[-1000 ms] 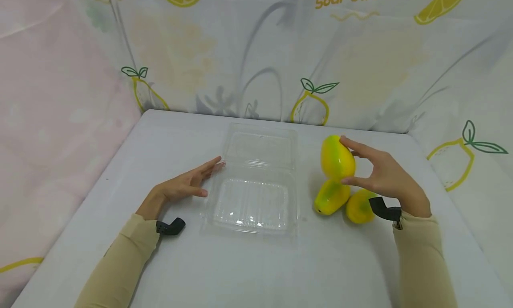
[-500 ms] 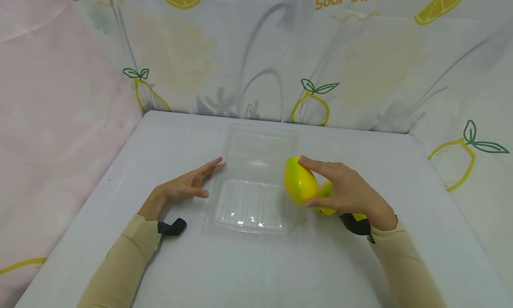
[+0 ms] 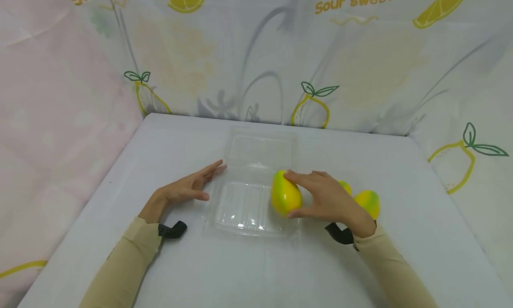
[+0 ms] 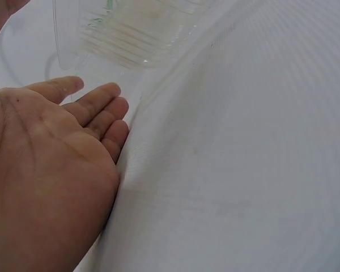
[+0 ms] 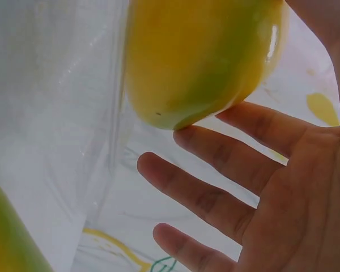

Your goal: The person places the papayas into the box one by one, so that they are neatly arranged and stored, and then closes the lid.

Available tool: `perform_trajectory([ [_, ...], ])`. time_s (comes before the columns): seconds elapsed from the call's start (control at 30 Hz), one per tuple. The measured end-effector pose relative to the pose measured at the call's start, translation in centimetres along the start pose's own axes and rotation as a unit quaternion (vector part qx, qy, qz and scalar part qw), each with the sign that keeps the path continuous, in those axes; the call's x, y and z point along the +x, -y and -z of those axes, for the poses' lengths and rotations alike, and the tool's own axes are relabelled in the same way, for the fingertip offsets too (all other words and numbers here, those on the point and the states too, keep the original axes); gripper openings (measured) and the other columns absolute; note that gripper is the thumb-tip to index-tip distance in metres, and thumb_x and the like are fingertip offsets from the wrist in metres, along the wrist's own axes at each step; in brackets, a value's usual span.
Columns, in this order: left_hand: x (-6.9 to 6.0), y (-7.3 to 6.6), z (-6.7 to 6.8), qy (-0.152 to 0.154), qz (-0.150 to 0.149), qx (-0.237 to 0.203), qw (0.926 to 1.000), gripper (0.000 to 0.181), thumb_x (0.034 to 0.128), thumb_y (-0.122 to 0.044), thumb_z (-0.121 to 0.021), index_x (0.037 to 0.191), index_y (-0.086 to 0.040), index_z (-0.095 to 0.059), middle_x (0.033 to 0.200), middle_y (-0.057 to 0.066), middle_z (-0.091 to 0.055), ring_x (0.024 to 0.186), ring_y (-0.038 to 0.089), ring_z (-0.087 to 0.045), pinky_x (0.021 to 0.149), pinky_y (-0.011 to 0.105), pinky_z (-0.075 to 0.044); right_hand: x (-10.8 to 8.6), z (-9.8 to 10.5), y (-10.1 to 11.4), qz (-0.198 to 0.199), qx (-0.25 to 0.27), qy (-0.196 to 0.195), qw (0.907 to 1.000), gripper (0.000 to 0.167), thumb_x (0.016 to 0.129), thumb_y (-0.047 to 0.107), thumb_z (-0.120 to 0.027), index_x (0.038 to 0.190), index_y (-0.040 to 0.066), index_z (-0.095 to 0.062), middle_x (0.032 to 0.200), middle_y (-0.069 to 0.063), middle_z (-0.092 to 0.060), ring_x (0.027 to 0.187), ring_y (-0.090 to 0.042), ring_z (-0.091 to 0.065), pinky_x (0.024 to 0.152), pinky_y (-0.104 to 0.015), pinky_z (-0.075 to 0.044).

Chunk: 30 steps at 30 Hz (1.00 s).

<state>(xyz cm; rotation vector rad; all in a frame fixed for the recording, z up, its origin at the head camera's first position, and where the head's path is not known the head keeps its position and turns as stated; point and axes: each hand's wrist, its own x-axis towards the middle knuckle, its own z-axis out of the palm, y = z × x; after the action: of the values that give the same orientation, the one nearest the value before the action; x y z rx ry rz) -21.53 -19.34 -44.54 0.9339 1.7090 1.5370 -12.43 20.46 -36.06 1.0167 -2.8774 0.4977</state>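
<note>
A yellow-green mango (image 3: 285,194) hangs at the right side of the clear plastic clamshell box (image 3: 240,205), over its base. My right hand (image 3: 327,199) pinches it between thumb and fingertips; in the right wrist view, fingertips touch the underside of the mango (image 5: 198,56). Whether the mango touches the box cannot be told. The box lies with its lid (image 3: 260,147) folded back, away from me. Beside its left edge rests my left hand (image 3: 180,190), fingers extended and palm toward the box. In the left wrist view this hand (image 4: 51,164) holds nothing.
Two more mangoes lie right of the box, partly behind my right hand and wrist: one mango (image 3: 345,187) mostly hidden, the other mango (image 3: 368,204) nearer. The white table (image 3: 248,272) ends at a lemon-printed cloth backdrop (image 3: 360,67).
My right hand has carried the mango leftward and lower, from above the other two mangoes to the right part of the box. My left hand has stayed in place.
</note>
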Motion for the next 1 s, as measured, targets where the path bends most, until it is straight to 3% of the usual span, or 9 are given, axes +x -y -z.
perform_trajectory([
  [0.1, 0.0, 0.1, 0.0, 0.000, 0.000, -0.002, 1.0000, 0.098, 0.0889, 0.002, -0.061, 0.158, -0.011, 0.007, 0.165, 0.014, 0.003, 0.152, 0.032, 0.009, 0.120, 0.049, 0.004, 0.1, -0.7, 0.3, -0.005, -0.008, 0.003, 1.0000, 0.093, 0.069, 0.061, -0.079, 0.144, 0.015, -0.049, 0.145, -0.001, -0.054, 0.118, -0.026, -0.062, 0.109, -0.057, -0.035],
  [0.27, -0.2, 0.2, -0.1, 0.003, -0.006, -0.002, 1.0000, 0.097, 0.0890, 0.001, -0.062, 0.158, -0.011, 0.006, 0.165, 0.016, 0.004, 0.151, 0.033, 0.010, 0.117, 0.017, -0.011, 0.3, -1.7, 0.7, -0.010, -0.025, 0.008, 0.9996, 0.092, 0.070, 0.062, -0.078, 0.143, 0.014, -0.050, 0.144, -0.003, -0.055, 0.121, -0.027, -0.060, 0.110, -0.056, -0.035],
  [0.33, -0.2, 0.3, -0.2, 0.004, -0.008, -0.004, 1.0000, 0.098, 0.0889, 0.002, -0.063, 0.158, -0.012, 0.005, 0.165, 0.016, 0.005, 0.151, 0.033, 0.011, 0.114, 0.011, -0.014, 0.4, -2.0, 0.9, -0.012, -0.034, 0.012, 0.9993, 0.092, 0.070, 0.064, -0.077, 0.142, 0.014, -0.051, 0.143, -0.004, -0.055, 0.125, -0.028, -0.057, 0.111, -0.055, -0.034],
  [0.57, -0.3, 0.4, -0.3, 0.004, -0.006, -0.006, 1.0000, 0.099, 0.0885, 0.003, -0.063, 0.158, -0.013, 0.006, 0.165, 0.016, 0.005, 0.151, 0.033, 0.011, 0.113, 0.010, -0.015, 0.5, -2.9, 1.1, -0.018, -0.068, 0.015, 0.9974, 0.091, 0.069, 0.067, -0.075, 0.141, 0.016, -0.052, 0.142, -0.005, -0.056, 0.134, -0.029, -0.050, 0.115, -0.053, -0.031],
  [1.0, 0.0, -0.1, -0.1, 0.007, -0.013, -0.005, 0.9999, 0.099, 0.0884, 0.005, -0.062, 0.158, -0.011, 0.007, 0.165, 0.016, 0.006, 0.151, 0.033, 0.011, 0.115, 0.012, -0.016, 1.0, -3.4, 1.1, -0.016, -0.076, 0.031, 0.9965, 0.095, 0.067, 0.069, -0.076, 0.140, 0.013, -0.053, 0.143, -0.008, -0.055, 0.135, -0.029, -0.048, 0.116, -0.051, -0.031],
])
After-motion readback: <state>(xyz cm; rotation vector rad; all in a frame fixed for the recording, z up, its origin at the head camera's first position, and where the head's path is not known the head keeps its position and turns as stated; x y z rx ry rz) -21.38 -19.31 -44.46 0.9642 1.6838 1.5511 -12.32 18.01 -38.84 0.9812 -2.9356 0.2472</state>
